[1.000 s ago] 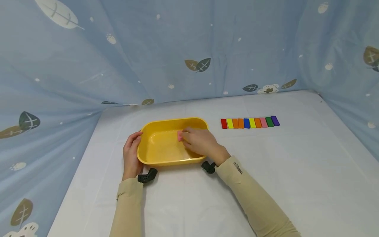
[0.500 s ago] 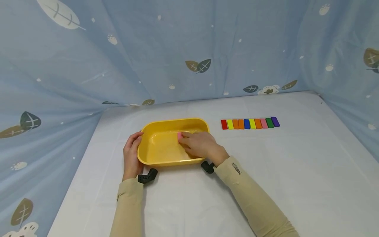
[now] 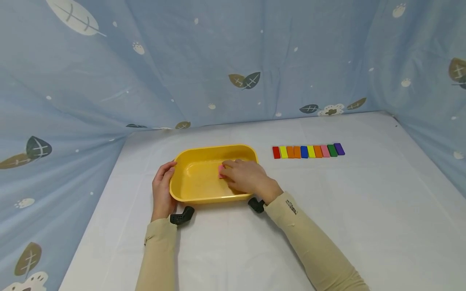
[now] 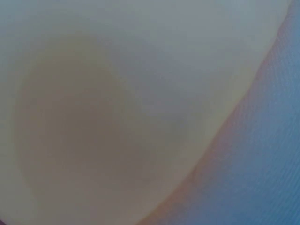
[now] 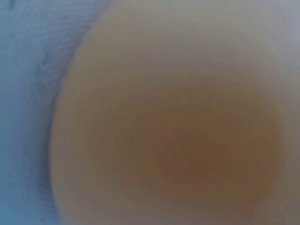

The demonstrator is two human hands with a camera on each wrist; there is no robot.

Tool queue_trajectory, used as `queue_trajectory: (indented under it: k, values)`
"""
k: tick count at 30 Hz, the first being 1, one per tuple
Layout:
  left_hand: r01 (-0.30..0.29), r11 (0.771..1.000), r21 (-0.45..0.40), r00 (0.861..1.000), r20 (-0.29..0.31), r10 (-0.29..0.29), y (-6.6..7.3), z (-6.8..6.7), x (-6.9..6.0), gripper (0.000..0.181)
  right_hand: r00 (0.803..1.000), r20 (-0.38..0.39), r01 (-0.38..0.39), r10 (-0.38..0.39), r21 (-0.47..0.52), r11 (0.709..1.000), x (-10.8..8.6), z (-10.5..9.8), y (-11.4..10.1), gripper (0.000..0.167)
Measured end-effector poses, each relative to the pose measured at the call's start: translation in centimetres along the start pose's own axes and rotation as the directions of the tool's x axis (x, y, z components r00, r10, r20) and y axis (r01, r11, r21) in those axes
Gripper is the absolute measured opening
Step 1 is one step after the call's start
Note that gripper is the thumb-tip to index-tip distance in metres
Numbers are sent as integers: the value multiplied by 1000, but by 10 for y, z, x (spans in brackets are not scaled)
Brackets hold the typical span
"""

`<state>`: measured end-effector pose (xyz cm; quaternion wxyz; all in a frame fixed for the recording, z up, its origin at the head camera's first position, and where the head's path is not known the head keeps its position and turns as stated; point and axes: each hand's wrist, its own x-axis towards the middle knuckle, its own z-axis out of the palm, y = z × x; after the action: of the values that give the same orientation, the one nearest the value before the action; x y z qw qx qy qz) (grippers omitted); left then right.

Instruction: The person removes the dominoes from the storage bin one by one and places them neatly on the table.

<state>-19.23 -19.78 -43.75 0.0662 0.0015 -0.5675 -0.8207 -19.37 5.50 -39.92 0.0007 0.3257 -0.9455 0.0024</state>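
A yellow plastic tub (image 3: 196, 190) with rounded corners rests on the white-covered table. My left hand (image 3: 162, 190) holds its left side, with fingers and thumb at the rim. My right hand (image 3: 245, 176) reaches into the right half of the tub and pinches a small pink block (image 3: 220, 171) near the tub's floor. Part of that block is hidden behind the fingers. Both wrist views are too blurred and close to show the fingers or any object.
Right of the tub, several flat blocks (image 3: 304, 152) in red, yellow, orange, blue, pink, green and purple lie side by side in a row. A blue leaf-patterned cloth (image 3: 204, 60) hangs behind and at both sides of the table (image 3: 233, 242).
Inside the tub, the right hand and the pink block have shifted slightly toward the front, and the block's visible face has turned a little. The left hand stays at the rim.
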Motion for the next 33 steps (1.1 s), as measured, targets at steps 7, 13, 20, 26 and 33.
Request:
queue_trajectory:
  k: [7, 13, 20, 26, 33]
  values:
    - [8, 1000, 0, 1000, 0, -8, 0, 0, 0, 34, 997, 65, 39, -37, -29, 999, -1, -2, 0, 42]
    - [11, 1000, 6, 1000, -18, -11, -1, 0, 0, 34, 996, 32, 85, -84, -22, 996, -1, -1, 1, 35]
    - [3, 1000, 4, 1000, -16, -3, -2, 0, 0, 34, 996, -21, 85, -84, 24, 996, -2, 0, 2, 19]
    - [3, 1000, -5, 1000, -17, -3, -1, 1, 0, 34, 998, -35, 46, -44, 50, 998, -2, 0, 3, 21]
    - [8, 1000, 2, 1000, -20, -8, -3, 0, 1, 34, 999, -34, -31, 34, 101, 994, -2, 1, 2, 18]
